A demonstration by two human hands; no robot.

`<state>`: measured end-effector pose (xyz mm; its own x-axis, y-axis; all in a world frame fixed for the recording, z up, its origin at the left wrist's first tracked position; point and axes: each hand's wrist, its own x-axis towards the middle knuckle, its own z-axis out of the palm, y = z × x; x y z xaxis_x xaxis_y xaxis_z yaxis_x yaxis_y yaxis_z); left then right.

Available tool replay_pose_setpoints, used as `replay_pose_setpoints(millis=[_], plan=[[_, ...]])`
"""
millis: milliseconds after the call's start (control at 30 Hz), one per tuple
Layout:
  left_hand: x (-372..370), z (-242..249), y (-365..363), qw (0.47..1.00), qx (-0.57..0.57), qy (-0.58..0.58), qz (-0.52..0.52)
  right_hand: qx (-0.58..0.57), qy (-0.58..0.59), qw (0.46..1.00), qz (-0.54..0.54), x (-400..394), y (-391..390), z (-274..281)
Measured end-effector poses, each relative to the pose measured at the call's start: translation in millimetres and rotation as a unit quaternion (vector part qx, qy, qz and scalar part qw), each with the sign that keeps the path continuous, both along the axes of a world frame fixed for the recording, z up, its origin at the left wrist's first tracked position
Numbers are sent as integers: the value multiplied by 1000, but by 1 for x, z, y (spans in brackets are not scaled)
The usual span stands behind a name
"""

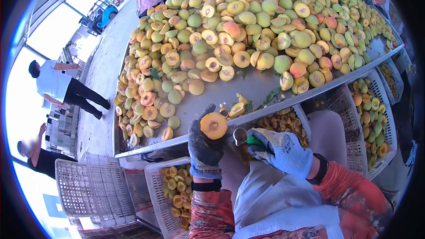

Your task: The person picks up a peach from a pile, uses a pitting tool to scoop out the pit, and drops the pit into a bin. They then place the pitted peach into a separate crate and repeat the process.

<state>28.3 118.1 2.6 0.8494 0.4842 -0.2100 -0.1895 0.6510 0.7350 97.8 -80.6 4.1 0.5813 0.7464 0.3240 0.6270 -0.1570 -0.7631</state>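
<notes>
My left hand (pixel 206 144), in a dark-palmed blue glove, holds a halved peach (pixel 214 126) with its orange cut face turned up and brown at the centre. In my right hand (pixel 283 148), also gloved, is a pitting spoon (pixel 254 140) with a green handle and a rounded metal end. That metal end (pixel 240 136) points toward the peach half, a small gap apart from it. Both hands are just over the near edge of a metal table (pixel 212 102) piled with whole and halved peaches (pixel 248 17).
Below the table edge, a crate of dark scraps (pixel 287 124) stands between my knees. White crates (pixel 152 186) with peach halves flank me left and right. Stacked crates (pixel 95 190) stand at far left. Other people (pixel 57 79) and a blue vehicle (pixel 106 15) are farther off.
</notes>
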Motion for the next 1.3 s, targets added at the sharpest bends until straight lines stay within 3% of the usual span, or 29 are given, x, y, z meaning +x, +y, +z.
replay_pose_setpoints(millis=[67, 133, 267, 300, 333, 433, 467, 500, 533, 633, 700, 767, 800, 833, 867, 900, 933, 967, 1033, 1067, 1100, 1133, 1267, 1300], plan=[[-6, 3, -20, 998, -28, -35, -37, -38, -20, 999, -3, -10, 7, 22], [-10, 6, -36, 997, 56, -44, 14, -69, -42, 997, -2, -18, 6, 31], [-25, 28, -56, 998, 49, -35, 35, -70, -117, 990, -19, -33, 1, 36], [-30, 39, -61, 980, 190, -40, 40, -88, -135, 987, -26, -36, 0, 38], [-31, 41, -65, 990, 132, -12, 45, -73, -144, 987, -14, -39, -3, 36], [-38, 44, -65, 965, 255, -7, 65, 18, -138, 990, -14, -44, 1, 35], [-39, 41, -65, 957, 279, -20, 72, 4, -75, 997, -13, -48, -2, 47], [-42, 54, -73, 972, 225, -17, 69, -16, -10, 1000, -13, -50, -4, 53], [-41, 48, -73, 939, 331, -20, 90, -10, -13, 1000, -2, -51, -5, 53], [-44, 42, -79, 968, 241, -14, 75, -32, -37, 999, -4, -51, -11, 49], [-44, 38, -87, 816, 546, -61, 179, -16, -61, 998, 3, -50, -17, 35], [-49, 28, -91, 823, 540, -40, 173, -1, -83, 997, 10, -52, -20, 18], [-50, 25, -94, 830, 531, -19, 168, 24, 108, 992, 55, -53, -22, 9], [-54, 53, -102, 894, 426, 24, 138, 49, 295, 949, 95, -54, -25, 5], [-54, 53, -103, 895, 425, 25, 133, 48, 298, 949, 91, -54, -30, 14], [-54, 53, -105, 879, 455, 35, 137, -1, 477, 872, 107, -53, -36, 33], [-54, 52, -106, 862, 485, 44, 140, -48, 637, 760, 120, -50, -39, 46], [-56, 51, -105, 862, 486, 44, 137, -46, 638, 759, 118, -45, -38, 48], [-58, 45, -100, 914, 398, 39, 61, -92, 664, 731, 125, -33, -38, 52], [-56, 44, -99, 914, 399, 37, 59, -89, 663, 733, 124, -34, -37, 36], [-53, 42, -99, 923, 374, 64, 58, -51, 407, 908, 88, -37, -32, 6], [-48, 42, -99, 931, 349, 89, 56, -8, 109, 993, 41, -38, -28, -5], [-35, 22, -107, 924, 359, 93, 97, -100, -22, 993, -54, -46, -35, 4], [-34, 18, -107, 924, 359, 89, 94, -66, 102, 992, 19, -42, -38, 1]])
